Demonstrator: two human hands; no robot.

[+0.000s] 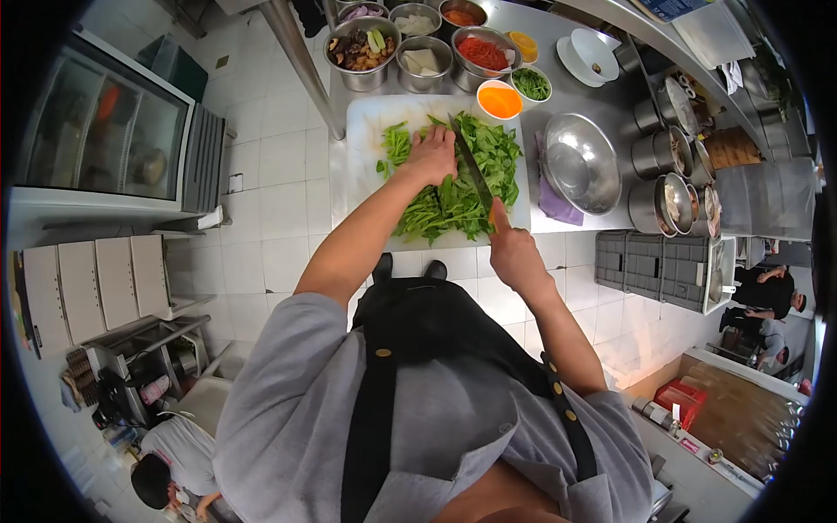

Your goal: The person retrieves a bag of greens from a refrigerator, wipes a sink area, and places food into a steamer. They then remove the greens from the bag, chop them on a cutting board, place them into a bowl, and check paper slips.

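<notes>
Chopped leafy greens (491, 144) lie spread over a white cutting board (366, 118). My left hand (431, 157) rests on the greens left of the blade, its fingers bent and pressed down on them. My right hand (516, 254) is wrapped round the orange-brown handle of a knife (472, 166) at the board's near right part. The dark blade points away and to the left, across the greens, its tip near my left fingertips. What lies under my left palm is hidden.
Metal pots of ingredients (362, 77) and a white bowl of orange liquid (500, 100) stand behind the board. To the right, a steel bowl (581, 164) sits on a purple cloth (558, 202). Stacked pots (654, 209) stand farther right. Other people are in the background.
</notes>
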